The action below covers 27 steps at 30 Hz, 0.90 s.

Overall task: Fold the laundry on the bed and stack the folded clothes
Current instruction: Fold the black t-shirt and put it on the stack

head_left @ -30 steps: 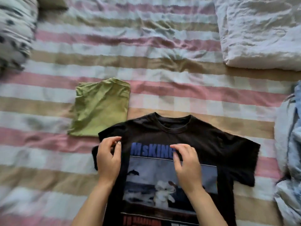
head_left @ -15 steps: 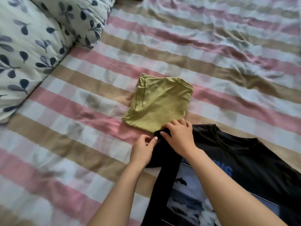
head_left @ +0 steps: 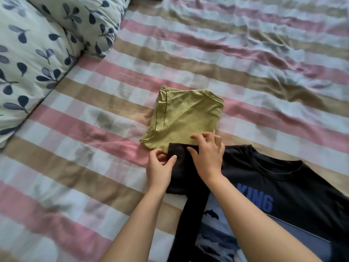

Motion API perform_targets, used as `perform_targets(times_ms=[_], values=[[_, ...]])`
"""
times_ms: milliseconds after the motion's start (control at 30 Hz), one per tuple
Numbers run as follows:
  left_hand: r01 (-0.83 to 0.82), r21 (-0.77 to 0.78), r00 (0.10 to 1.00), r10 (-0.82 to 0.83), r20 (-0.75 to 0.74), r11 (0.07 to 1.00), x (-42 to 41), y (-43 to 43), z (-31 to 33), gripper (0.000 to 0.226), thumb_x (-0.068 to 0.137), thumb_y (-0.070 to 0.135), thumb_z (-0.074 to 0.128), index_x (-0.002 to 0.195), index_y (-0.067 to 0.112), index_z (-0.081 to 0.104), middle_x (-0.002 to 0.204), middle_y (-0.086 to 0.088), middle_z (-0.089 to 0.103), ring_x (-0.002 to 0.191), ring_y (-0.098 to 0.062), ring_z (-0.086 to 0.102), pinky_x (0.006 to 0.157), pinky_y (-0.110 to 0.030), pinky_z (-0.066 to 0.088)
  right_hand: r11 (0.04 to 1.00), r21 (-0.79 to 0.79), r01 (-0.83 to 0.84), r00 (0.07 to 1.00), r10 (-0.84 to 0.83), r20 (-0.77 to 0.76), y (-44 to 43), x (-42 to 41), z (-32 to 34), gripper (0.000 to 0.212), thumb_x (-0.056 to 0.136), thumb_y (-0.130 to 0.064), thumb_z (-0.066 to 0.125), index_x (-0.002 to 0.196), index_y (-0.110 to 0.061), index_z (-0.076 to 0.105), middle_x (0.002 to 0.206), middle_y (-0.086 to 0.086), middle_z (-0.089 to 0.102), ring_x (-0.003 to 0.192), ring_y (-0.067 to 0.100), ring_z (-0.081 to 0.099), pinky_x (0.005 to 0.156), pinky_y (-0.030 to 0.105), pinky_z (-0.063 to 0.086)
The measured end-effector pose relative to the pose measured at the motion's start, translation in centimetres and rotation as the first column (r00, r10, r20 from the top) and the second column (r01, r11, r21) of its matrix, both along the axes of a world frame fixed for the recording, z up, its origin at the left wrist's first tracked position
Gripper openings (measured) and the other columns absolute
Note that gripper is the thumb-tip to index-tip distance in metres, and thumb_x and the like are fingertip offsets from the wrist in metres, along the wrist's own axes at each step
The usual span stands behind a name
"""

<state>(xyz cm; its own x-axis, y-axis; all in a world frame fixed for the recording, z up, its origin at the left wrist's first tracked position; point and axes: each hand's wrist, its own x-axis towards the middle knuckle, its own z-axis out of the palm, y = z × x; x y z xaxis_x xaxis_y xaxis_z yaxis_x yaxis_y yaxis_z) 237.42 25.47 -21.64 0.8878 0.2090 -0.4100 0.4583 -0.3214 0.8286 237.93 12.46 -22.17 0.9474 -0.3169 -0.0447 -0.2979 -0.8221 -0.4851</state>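
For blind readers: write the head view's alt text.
The left hand and right hand pinch the sleeve of a black T-shirt, the sleeve overlapping a folded green shirt on a striped bedsheet. Leaf-print pillows lie upper left.

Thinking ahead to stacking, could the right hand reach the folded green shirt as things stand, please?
Probably yes: the right hand is at the near edge of the green shirt, fingertips over it. Only the black shirt it grips overlaps that edge.
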Motion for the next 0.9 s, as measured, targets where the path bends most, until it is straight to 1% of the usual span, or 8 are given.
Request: perform_targets(times_ms=[100, 200, 333, 400, 500, 567, 733, 900], values=[[0.079, -0.001, 0.990, -0.078, -0.117, 0.997, 0.5, 0.2, -0.3, 0.050, 0.071, 0.018, 0.078, 0.109, 0.009, 0.047, 0.103, -0.010, 0.060, 0.096, -0.021, 0.059, 0.086, -0.035, 0.049, 0.999, 0.025, 0.022, 0.988, -0.026, 0.149, -0.1, -2.7, 0.3, 0.020, 0.079, -0.018, 0.070, 0.098, -0.014, 0.067, 0.095, 0.008, 0.061, 0.092, 0.030, 0.055, 0.075, 0.042, 0.044], [0.146, -0.028, 0.980, -0.148, -0.135, 0.989, -0.1, 0.3, -0.2, 0.040, 0.073, 0.005, 0.074, 0.106, 0.003, 0.052, 0.104, -0.018, 0.064, 0.097, -0.029, 0.063, 0.088, -0.044, 0.050, 0.990, 0.133, -0.036, 0.999, 0.037, -0.005, -0.3, -5.2, 0.1, 0.021, 0.087, -0.018, 0.060, 0.107, -0.014, 0.065, 0.102, 0.004, 0.061, 0.097, 0.025, 0.052, 0.080, 0.040, 0.045], [0.170, 0.203, 0.957, -0.211, 0.200, 0.964, -2.7, -0.5, 1.4, 0.027, 0.078, 0.007, 0.071, 0.103, 0.011, 0.062, 0.096, -0.001, 0.066, 0.078, -0.004, 0.057, 0.071, -0.007, 0.043, 0.915, 0.402, 0.036, 0.997, -0.063, 0.054, -0.9, -7.4, 0.9, 0.023, 0.091, -0.017, 0.056, 0.112, -0.019, 0.063, 0.108, -0.006, 0.058, 0.102, 0.010, 0.050, 0.089, 0.022, 0.040], [0.260, 0.285, 0.850, -0.359, 0.387, 0.923, -4.0, -2.0, 2.7, 0.027, 0.079, 0.012, 0.069, 0.105, 0.012, 0.063, 0.092, 0.004, 0.063, 0.074, -0.002, 0.052, 0.066, -0.006, 0.040, 0.769, 0.614, 0.175, 0.965, -0.258, 0.048, -2.1, -8.6, 1.8, 0.018, 0.092, -0.017, 0.055, 0.105, -0.025, 0.062, 0.103, -0.009, 0.061, 0.096, 0.004, 0.056, 0.084, 0.017, 0.044], [0.546, 0.277, 0.670, -0.611, 0.422, 0.791, -5.7, -4.5, 3.5, 0.025, 0.086, 0.027, 0.056, 0.109, 0.020, 0.060, 0.096, 0.003, 0.064, 0.085, -0.003, 0.057, 0.072, -0.014, 0.046, 0.346, 0.859, 0.378, 0.879, -0.426, -0.215, -4.3, -10.1, 2.5, 0.020, 0.096, -0.027, 0.043, 0.104, -0.023, 0.061, 0.098, 0.002, 0.067, 0.084, 0.012, 0.065, 0.070, 0.026, 0.051], [0.605, 0.179, 0.692, -0.623, 0.364, 0.776, -6.0, -5.5, 3.1, 0.027, 0.090, 0.023, 0.053, 0.113, 0.014, 0.063, 0.101, 0.002, 0.065, 0.092, -0.003, 0.059, 0.081, -0.022, 0.048, 0.162, 0.868, 0.470, 0.829, -0.418, -0.371, -5.6, -11.0, 2.5, 0.032, 0.096, -0.036, 0.038, 0.113, -0.017, 0.057, 0.099, 0.006, 0.065, 0.083, 0.017, 0.065, 0.061, 0.026, 0.052], [0.514, 0.357, 0.676, -0.625, 0.390, 0.780, -4.0, -7.2, 1.4, 0.028, 0.087, 0.001, 0.050, 0.110, 0.003, 0.065, 0.107, -0.011, 0.062, 0.103, -0.025, 0.057, 0.094, -0.024, 0.040, 0.446, 0.735, 0.510, 0.848, -0.404, -0.343, -6.4, -11.2, 1.3, 0.051, 0.085, -0.026, 0.064, 0.131, -0.019, 0.041, 0.097, 0.003, 0.062, 0.090, 0.018, 0.062, 0.080, 0.040, 0.053], [0.594, 0.732, 0.481, -0.877, 0.011, 0.334, -1.7, -8.3, -2.0, 0.045, 0.096, 0.028, 0.042, 0.141, 0.028, 0.036, 0.153, 0.006, 0.023, 0.143, -0.022, 0.012, 0.112, -0.048, 0.003, 0.969, 0.087, 0.230, 0.973, -0.231, 0.006, -5.5, -11.2, 0.3, 0.049, 0.074, -0.027, 0.073, 0.119, -0.017, 0.057, 0.118, 0.005, 0.058, 0.108, 0.025, 0.054, 0.085, 0.040, 0.048]])
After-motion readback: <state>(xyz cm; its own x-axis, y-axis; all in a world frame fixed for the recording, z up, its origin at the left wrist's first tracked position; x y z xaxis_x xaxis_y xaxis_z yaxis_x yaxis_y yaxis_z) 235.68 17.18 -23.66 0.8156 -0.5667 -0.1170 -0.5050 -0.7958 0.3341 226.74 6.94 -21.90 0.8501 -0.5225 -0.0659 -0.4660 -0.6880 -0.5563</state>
